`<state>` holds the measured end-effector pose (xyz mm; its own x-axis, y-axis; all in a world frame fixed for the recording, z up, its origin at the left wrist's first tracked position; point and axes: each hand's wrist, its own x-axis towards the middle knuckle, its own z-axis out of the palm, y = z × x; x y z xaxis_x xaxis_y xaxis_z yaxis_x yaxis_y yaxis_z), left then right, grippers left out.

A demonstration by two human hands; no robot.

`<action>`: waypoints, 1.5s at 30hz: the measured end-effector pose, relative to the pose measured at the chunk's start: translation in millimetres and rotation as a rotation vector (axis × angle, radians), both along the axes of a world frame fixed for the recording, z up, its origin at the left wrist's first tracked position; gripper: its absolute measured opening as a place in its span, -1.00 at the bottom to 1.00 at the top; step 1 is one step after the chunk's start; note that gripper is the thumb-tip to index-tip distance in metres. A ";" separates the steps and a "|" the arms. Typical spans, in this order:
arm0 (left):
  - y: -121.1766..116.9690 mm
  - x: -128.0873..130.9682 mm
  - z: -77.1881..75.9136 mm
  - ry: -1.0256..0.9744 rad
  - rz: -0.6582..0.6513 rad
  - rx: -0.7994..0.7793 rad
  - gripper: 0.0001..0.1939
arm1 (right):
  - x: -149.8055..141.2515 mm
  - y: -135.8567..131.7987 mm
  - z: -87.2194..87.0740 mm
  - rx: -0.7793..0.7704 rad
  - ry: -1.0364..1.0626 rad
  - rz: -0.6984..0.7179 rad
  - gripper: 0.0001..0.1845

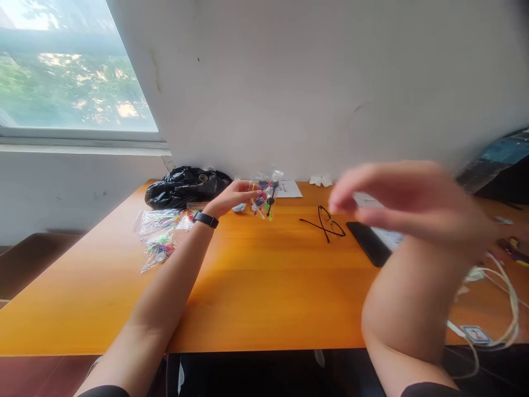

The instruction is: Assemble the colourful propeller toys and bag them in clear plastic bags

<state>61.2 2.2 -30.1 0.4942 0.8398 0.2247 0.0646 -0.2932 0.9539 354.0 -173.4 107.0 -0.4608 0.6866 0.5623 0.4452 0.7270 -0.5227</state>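
My left hand, with a black band on its wrist, pinches a clear plastic bag of small colourful pieces over the far part of the table. Close to the camera, my right hand is raised and blurred by motion. Its fingers are curved, with a gap between thumb and fingertips and nothing visible in them. More clear bags of colourful pieces lie on the table left of my left forearm. A black plastic bag sits behind them by the wall.
Eyeglasses lie folded on the wooden table, beside a black flat device. A white paper is near the wall. White cables and a small card lie at the right. A window is at upper left.
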 end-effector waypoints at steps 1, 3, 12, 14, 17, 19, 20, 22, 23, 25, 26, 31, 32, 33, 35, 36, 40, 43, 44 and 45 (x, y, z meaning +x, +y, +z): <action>-3.6 3.2 3.0 -0.010 0.003 0.009 -0.48 | 0.3 16.6 -1.0 -0.106 -0.082 0.002 -0.66; -11.0 10.0 9.3 -0.043 0.013 0.027 -0.49 | -4.5 54.4 -12.7 -0.174 -0.085 -0.159 -0.48; -20.4 22.9 22.2 -0.123 0.040 0.106 -0.50 | -31.9 140.0 -72.9 -0.301 0.210 0.010 -0.54; -20.3 22.7 23.7 -0.120 0.066 0.120 -0.46 | -32.0 137.9 -70.0 -0.285 0.250 0.002 -0.56; -20.4 23.5 25.6 -0.154 0.125 0.161 -0.42 | -31.2 135.1 -65.9 -0.269 0.246 0.003 -0.55; -20.6 23.9 26.7 -0.209 0.164 0.206 -0.44 | -30.3 135.3 -66.0 -0.273 0.240 0.012 -0.53; -20.8 23.6 27.2 -0.234 0.179 0.226 -0.46 | -29.6 136.0 -66.8 -0.281 0.241 0.016 -0.53; -21.2 21.4 28.2 -0.259 0.193 0.239 -0.49 | -27.9 138.2 -69.4 -0.305 0.251 0.019 -0.53; -21.2 19.6 28.5 -0.256 0.187 0.230 -0.52 | -26.9 139.6 -71.1 -0.318 0.257 0.019 -0.54; -20.5 14.8 28.4 -0.231 0.153 0.195 -0.55 | -25.0 142.7 -74.5 -0.336 0.271 0.022 -0.56; -19.7 12.3 27.7 -0.215 0.128 0.173 -0.56 | -24.3 144.4 -76.3 -0.343 0.278 0.026 -0.57; -12.9 3.9 19.3 -0.153 0.111 0.133 -0.56 | -23.8 153.3 -87.1 -0.406 0.331 0.051 -0.55; -11.4 3.1 17.2 -0.162 0.115 0.132 -0.55 | -23.7 155.1 -89.7 -0.420 0.343 0.053 -0.54; -9.9 2.2 15.3 -0.173 0.114 0.132 -0.53 | -23.5 156.9 -92.2 -0.433 0.354 0.055 -0.52; -7.2 0.6 11.9 -0.180 0.095 0.132 -0.48 | -22.2 160.0 -96.9 -0.454 0.365 0.061 -0.51; -6.0 -0.3 10.5 -0.177 0.088 0.127 -0.48 | -21.4 161.3 -99.0 -0.461 0.368 0.064 -0.52; -1.8 -2.4 6.0 -0.179 0.101 0.092 -0.50 | -20.2 163.7 -104.7 -0.460 0.405 0.071 -0.59; 0.1 -1.7 4.0 -0.189 0.130 0.111 -0.51 | -23.2 164.3 -107.8 -0.453 0.425 0.081 -0.61; 0.5 -1.2 3.7 -0.193 0.138 0.116 -0.52 | -24.5 164.6 -108.8 -0.457 0.430 0.082 -0.61; 0.7 -0.7 3.6 -0.196 0.145 0.118 -0.53 | -25.8 165.1 -110.0 -0.462 0.436 0.080 -0.59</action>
<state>60.4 3.0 -26.5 0.3085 0.8610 0.4044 -0.0687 -0.4038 0.9123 328.3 -8.3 -2.9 -0.3160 0.8760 0.3643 0.0744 0.4057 -0.9110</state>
